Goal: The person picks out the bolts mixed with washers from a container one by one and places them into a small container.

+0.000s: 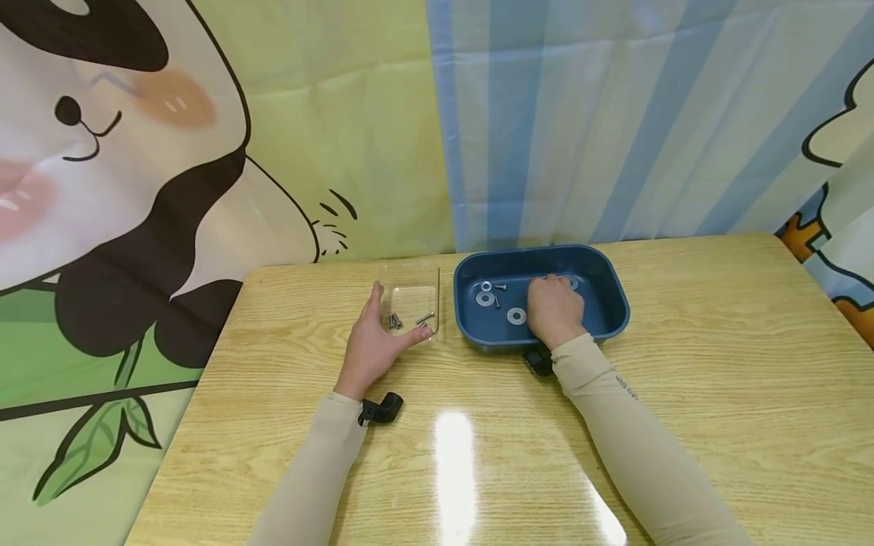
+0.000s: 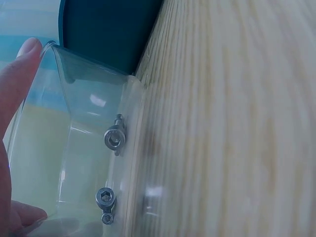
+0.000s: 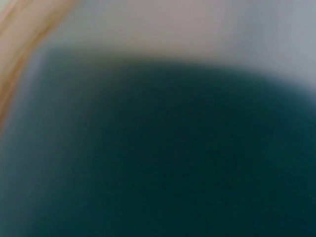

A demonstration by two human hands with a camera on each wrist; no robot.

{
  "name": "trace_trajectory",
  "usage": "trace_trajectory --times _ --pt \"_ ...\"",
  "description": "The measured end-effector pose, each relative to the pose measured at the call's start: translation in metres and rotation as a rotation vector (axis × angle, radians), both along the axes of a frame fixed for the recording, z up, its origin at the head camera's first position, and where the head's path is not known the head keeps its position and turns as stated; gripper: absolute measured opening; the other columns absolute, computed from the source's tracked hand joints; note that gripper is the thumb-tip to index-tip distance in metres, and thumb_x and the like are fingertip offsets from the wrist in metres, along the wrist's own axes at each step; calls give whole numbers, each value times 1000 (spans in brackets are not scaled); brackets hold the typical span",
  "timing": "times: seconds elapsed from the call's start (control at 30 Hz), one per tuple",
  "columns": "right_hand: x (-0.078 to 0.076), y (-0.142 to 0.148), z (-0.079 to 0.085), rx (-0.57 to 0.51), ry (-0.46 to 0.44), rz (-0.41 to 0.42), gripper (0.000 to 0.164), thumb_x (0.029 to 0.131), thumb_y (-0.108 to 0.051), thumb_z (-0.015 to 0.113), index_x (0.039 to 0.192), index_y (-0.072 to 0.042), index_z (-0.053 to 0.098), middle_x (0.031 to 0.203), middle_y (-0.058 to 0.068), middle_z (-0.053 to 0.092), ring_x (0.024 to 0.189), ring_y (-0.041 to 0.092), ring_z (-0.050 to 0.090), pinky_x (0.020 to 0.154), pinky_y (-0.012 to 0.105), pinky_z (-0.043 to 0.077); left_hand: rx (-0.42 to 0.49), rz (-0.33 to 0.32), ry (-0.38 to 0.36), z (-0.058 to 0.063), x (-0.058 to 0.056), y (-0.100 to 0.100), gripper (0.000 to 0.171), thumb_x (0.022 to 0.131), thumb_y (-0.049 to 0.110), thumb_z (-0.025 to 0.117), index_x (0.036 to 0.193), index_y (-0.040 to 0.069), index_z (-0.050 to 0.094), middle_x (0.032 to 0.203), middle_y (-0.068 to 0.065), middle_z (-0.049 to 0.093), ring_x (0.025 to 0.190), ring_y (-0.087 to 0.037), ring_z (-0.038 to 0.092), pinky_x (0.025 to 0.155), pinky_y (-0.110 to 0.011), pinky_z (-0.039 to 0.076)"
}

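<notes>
clear box (image 1: pixel 413 298), left hand (image 1: pixel 372 346) gripping wide, right hand (image 1: pixel 556 309) curled

Table (image 1: pixel 717 326): pale wood-grain top, pretty shiny from where I'm standing, two glare streaks (image 1: pixel 455 478)
Blue tub (image 1: pixel 604 307): sits on it near the back edge
Clear box (image 1: pixel 413 298): also right on the wood, just beside the tub
</notes>
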State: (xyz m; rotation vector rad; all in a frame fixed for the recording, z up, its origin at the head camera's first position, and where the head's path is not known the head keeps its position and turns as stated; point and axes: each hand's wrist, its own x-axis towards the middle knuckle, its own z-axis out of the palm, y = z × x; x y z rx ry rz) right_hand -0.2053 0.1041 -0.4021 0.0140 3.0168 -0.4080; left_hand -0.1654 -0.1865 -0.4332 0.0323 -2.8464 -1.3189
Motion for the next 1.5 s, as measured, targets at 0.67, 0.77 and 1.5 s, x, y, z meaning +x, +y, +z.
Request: trace_trajectory --times 0.67,0.77,1.5 --pt "-4 0 -2 21 10 -4 28 100 -1 46 113 6 70 115 30 64 107 45 56 81 63 52 9 4 6 -1 -3 0 127 72 63 83 164 22 4 167 -5 15 149 -35 22 116 -57 27" --pt "-3 0 -1 12 8 6 28 100 -1 46 115 7 68 116 32 63 107 47 55 81 63 52 6 3 8 -1 -3 0 129 71 66 82 164 19 5 167 -6 15 149 -36 23 116 -58 27" --pt "4 -3 0 -113 98 31 26 98 -3 53 121 2 65 114 26 59 106 43 51 85 59 50 3 4 -6 1 1 0 127 72 65 82 163 26 3 167 -6 16 149 -36 24 115 -58 28"
